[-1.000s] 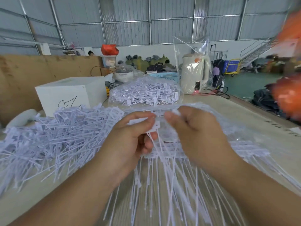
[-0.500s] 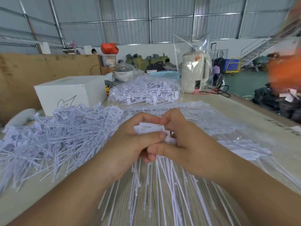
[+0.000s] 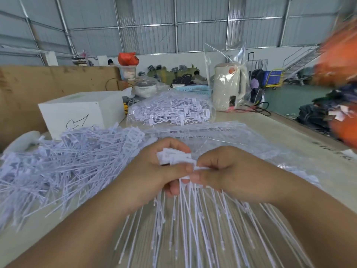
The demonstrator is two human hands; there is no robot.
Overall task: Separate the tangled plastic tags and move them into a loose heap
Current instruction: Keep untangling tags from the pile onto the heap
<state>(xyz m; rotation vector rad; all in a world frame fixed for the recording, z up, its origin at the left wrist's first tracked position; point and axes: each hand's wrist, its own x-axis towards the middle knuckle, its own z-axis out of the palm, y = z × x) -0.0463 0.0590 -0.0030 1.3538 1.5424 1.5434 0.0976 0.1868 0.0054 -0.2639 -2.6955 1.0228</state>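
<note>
I hold a bunch of white plastic tags [image 3: 174, 158] by their flat heads at the centre of the view. My left hand [image 3: 154, 175] grips the stacked heads with thumb over fingers. My right hand [image 3: 229, 173] pinches the same bunch from the right, its thumb meeting my left thumb. The thin tails [image 3: 193, 225] fan down toward me over the table. A large loose heap of separated tags [image 3: 63, 163] spreads across the table on the left.
A clear bag of tags [image 3: 170, 111] lies behind my hands, with more bagged tags [image 3: 241, 140] to the right. A white box [image 3: 81, 111] stands at the back left, a bagged cream kettle [image 3: 228, 88] at the back. Blurred orange shapes [image 3: 340, 55] fill the right edge.
My hands came together on the bunch a second ago; my right hand has since slid a little to the right, exposing more of the tag heads.
</note>
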